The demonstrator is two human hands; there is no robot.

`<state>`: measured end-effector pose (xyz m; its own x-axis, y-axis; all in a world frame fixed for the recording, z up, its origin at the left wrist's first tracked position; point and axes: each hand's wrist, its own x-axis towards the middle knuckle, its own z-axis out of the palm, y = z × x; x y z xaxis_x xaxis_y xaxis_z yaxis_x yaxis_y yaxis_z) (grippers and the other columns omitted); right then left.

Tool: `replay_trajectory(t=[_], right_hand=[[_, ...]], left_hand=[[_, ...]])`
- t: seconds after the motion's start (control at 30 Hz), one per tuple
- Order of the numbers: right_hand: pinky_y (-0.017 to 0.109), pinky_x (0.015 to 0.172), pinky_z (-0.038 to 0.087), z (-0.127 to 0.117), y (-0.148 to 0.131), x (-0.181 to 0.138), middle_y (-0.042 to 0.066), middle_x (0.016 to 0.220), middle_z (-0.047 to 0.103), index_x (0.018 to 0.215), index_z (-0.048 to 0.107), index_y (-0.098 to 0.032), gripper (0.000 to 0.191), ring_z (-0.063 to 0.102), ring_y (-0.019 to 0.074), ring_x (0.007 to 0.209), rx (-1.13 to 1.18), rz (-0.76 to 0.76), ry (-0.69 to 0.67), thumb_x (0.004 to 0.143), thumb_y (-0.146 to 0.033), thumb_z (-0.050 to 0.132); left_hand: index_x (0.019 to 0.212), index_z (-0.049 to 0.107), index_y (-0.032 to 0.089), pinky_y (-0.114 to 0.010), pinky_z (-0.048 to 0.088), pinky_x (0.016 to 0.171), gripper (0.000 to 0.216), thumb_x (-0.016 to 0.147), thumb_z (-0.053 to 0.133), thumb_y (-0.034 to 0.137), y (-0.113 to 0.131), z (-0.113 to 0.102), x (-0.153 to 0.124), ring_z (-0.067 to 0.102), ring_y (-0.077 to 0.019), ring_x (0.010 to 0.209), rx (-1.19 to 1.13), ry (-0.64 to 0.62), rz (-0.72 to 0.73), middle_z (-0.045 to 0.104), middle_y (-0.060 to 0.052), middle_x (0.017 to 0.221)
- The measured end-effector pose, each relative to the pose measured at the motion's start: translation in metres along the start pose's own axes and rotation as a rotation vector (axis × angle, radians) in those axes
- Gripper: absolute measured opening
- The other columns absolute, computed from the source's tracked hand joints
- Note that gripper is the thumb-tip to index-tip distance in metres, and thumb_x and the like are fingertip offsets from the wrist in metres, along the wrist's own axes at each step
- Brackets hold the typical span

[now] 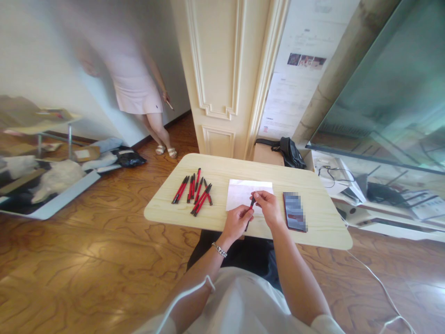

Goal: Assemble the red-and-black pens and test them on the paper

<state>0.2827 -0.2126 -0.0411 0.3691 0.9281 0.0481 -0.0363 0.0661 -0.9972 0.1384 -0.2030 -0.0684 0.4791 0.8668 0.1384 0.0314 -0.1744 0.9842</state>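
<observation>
Over the front part of a small pale wooden table (215, 163), both my hands are on one red and black pen (251, 204). My left hand (237, 221) wraps its fingers round the pen's lower body. At the upper black end, my right hand (267, 205) pinches the tip between thumb and fingers. Beneath and behind the hands lies a white sheet of paper (239, 189). A loose group of several similar red and black pens (192, 188) lies on the table's left side, some crossing each other. The pen in my hands is partly covered by my fingers.
A phone (295, 211) lies on the table, right of my hands. Beyond the table stand a cream panelled door (215, 60) and a black bag (290, 150) on a box. A person (139, 88) stands at the back left. A white cable (378, 278) runs along the floor.
</observation>
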Motion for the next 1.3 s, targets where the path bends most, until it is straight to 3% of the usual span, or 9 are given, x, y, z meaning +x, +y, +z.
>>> replay_trajectory(t=[0.37, 0.63, 0.8, 0.93, 1.1, 1.2, 1.3], right_hand=[[0.031, 0.067, 0.046, 0.005, 0.008, 0.002, 0.006, 0.075, 0.070, 0.079, 0.067, -0.017, 0.032, 0.062, 0.0188, 0.070, -0.193, -0.124, 0.119, 0.076, -0.048, 0.063], [0.030, 0.063, 0.048, 0.001, 0.000, -0.009, 0.007, 0.092, 0.070, 0.107, 0.065, -0.019, 0.044, 0.062, 0.0189, 0.077, -0.209, -0.077, 0.044, 0.082, -0.054, 0.053], [0.030, 0.070, 0.047, -0.007, 0.002, -0.036, 0.006, 0.087, 0.069, 0.096, 0.066, -0.020, 0.033, 0.061, 0.0189, 0.080, -0.258, -0.114, 0.001, 0.082, -0.049, 0.058], [0.028, 0.060, 0.044, -0.005, 0.008, -0.053, 0.003, 0.079, 0.066, 0.097, 0.063, -0.021, 0.030, 0.057, 0.0155, 0.066, -0.043, -0.044, -0.055, 0.076, -0.042, 0.069], [0.025, 0.055, 0.043, 0.008, 0.014, -0.054, -0.002, 0.065, 0.057, 0.086, 0.061, -0.022, 0.020, 0.051, 0.0108, 0.055, 0.414, 0.048, 0.118, 0.075, -0.035, 0.072], [0.024, 0.055, 0.045, 0.012, 0.013, -0.046, -0.002, 0.067, 0.057, 0.087, 0.062, -0.022, 0.019, 0.053, 0.0107, 0.058, 0.589, 0.088, 0.116, 0.076, -0.036, 0.070], [0.025, 0.059, 0.047, 0.006, 0.010, -0.031, -0.001, 0.075, 0.061, 0.089, 0.061, -0.024, 0.021, 0.058, 0.0120, 0.066, 0.703, 0.100, 0.162, 0.078, -0.040, 0.068]], left_hand=[[0.083, 0.067, 0.017, -0.022, 0.043, 0.056, 0.033, 0.084, 0.054, 0.048, 0.003, 0.002, -0.001, 0.059, -0.0131, 0.059, 0.100, 0.033, 0.009, 0.067, -0.001, 0.068], [0.089, 0.070, 0.017, -0.026, 0.049, 0.067, 0.033, 0.083, 0.056, 0.047, 0.002, 0.002, 0.004, 0.065, -0.0167, 0.072, -0.035, 0.061, 0.013, 0.070, -0.004, 0.077], [0.091, 0.071, 0.016, -0.027, 0.050, 0.072, 0.030, 0.078, 0.065, 0.043, 0.013, -0.001, 0.007, 0.065, -0.0181, 0.081, -0.162, 0.135, 0.050, 0.070, -0.007, 0.089], [0.092, 0.069, 0.013, -0.028, 0.052, 0.067, 0.035, 0.074, 0.070, 0.043, 0.015, 0.007, 0.009, 0.064, -0.0166, 0.071, -0.373, 0.180, -0.054, 0.070, -0.007, 0.080], [0.093, 0.068, 0.012, -0.027, 0.052, 0.066, 0.038, 0.073, 0.070, 0.045, 0.008, 0.022, 0.009, 0.066, -0.0166, 0.074, -0.479, 0.201, -0.146, 0.071, -0.009, 0.084], [0.094, 0.070, 0.012, -0.030, 0.053, 0.070, 0.036, 0.077, 0.066, 0.044, 0.007, 0.023, 0.009, 0.066, -0.0174, 0.074, -0.437, 0.127, -0.106, 0.072, -0.009, 0.083], [0.096, 0.071, 0.014, -0.031, 0.053, 0.071, 0.031, 0.076, 0.068, 0.037, 0.008, 0.012, 0.008, 0.066, -0.0189, 0.077, -0.210, 0.038, -0.040, 0.071, -0.009, 0.087]])
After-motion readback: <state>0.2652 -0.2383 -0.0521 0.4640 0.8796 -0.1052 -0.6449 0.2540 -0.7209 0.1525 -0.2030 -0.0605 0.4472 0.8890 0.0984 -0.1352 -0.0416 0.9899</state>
